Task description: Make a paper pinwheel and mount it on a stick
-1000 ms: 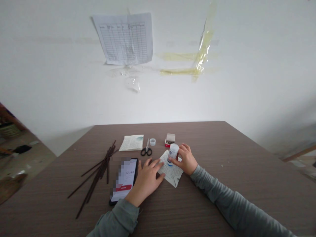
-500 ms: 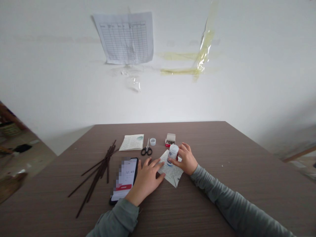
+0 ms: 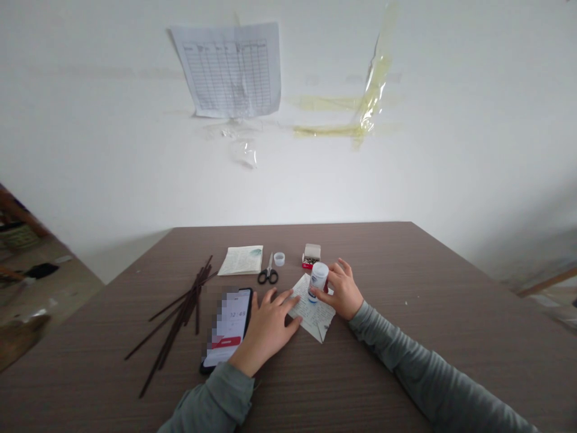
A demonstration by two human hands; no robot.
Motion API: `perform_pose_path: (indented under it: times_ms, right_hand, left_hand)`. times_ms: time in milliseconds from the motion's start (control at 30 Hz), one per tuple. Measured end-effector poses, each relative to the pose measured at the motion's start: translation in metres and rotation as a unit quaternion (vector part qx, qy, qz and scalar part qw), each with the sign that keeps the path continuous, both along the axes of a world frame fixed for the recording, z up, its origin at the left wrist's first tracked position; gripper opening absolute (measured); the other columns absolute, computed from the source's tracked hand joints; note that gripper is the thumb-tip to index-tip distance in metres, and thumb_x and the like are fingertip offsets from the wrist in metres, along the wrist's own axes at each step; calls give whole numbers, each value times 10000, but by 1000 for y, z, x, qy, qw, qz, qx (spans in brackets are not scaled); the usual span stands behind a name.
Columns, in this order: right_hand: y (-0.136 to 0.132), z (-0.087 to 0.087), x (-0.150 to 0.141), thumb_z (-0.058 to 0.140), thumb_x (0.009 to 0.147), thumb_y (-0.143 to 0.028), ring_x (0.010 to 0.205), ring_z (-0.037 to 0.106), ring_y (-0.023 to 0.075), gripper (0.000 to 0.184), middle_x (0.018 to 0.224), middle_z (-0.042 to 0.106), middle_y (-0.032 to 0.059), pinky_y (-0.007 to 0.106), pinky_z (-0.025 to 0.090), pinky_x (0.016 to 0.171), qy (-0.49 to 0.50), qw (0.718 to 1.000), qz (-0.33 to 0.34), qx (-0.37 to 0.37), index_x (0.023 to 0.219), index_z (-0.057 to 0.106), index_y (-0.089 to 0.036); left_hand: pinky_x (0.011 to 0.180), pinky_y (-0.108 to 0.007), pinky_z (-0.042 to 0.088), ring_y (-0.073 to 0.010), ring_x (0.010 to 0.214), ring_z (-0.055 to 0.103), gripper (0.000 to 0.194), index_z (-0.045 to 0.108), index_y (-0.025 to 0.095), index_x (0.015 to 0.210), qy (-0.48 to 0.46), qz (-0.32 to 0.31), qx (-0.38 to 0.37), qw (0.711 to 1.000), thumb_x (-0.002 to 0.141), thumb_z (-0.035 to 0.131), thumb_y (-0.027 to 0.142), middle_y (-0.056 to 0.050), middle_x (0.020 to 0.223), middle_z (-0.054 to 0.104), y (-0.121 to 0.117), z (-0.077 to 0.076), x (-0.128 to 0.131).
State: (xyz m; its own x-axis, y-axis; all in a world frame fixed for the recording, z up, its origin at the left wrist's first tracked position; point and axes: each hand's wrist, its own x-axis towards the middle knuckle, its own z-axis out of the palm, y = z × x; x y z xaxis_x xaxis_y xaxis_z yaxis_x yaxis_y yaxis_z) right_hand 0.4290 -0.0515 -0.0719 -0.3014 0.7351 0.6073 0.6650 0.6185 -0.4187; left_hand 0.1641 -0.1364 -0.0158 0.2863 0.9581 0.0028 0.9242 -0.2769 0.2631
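Note:
My right hand (image 3: 346, 290) is closed around a small whitish glue bottle (image 3: 319, 278) with blue print, its blue end down against a folded sheet of printed paper (image 3: 318, 320). Fingers spread, my left hand (image 3: 270, 325) lies flat, fingertips on the paper's left edge. Just behind the bottle stands a small red box (image 3: 311, 262) of metal bits with its flap up. A round whitish cap (image 3: 279, 259) sits beside black-handled scissors (image 3: 268, 274).
A phone (image 3: 225, 337) lies left of my left hand. Several thin dark brown sticks (image 3: 183, 310) are heaped farther left. A folded paper square (image 3: 241, 260) rests behind the phone. The wooden table (image 3: 406, 361) meets a white wall (image 3: 288, 192) with a taped sheet (image 3: 232, 72).
My right hand and the glue bottle have shifted slightly right and away from me over the paper. My left hand has stayed in place.

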Motion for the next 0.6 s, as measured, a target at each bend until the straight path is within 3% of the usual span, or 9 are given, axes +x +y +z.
perform_pose_path:
  times_ms: [233, 367, 600]
  right_hand:
    - [0, -8, -4, 1063, 1009, -401, 1130, 869, 394, 204, 954, 884, 39, 838, 477, 1488, 15, 999, -1, 38, 1089, 891, -324]
    - [0, -8, -5, 1063, 987, -397, 1123, 858, 388, 204, 937, 881, 32, 820, 454, 1516, 32, 999, 2, 30, 1091, 895, -348]
    - [0, -3, -3, 1051, 981, -437, 1172, 867, 421, 205, 968, 899, 53, 890, 414, 1510, 55, 998, 3, -12, 1080, 896, -346]
  left_hand:
    - [1556, -968, 337, -556, 1860, 595, 581, 844, 414, 1777, 7, 2, -1, 1000, 1205, 823, 310, -73, 1937, 740, 0, -1, 0]
    - [1556, -963, 344, -552, 1858, 600, 580, 849, 423, 1770, 5, 5, 2, 1000, 1201, 831, 315, -73, 1931, 746, 0, 0, 1]
    - [1556, -951, 358, -548, 1859, 600, 582, 846, 421, 1774, 6, 7, -1, 1000, 1202, 829, 318, -69, 1930, 748, -1, 1, 1]
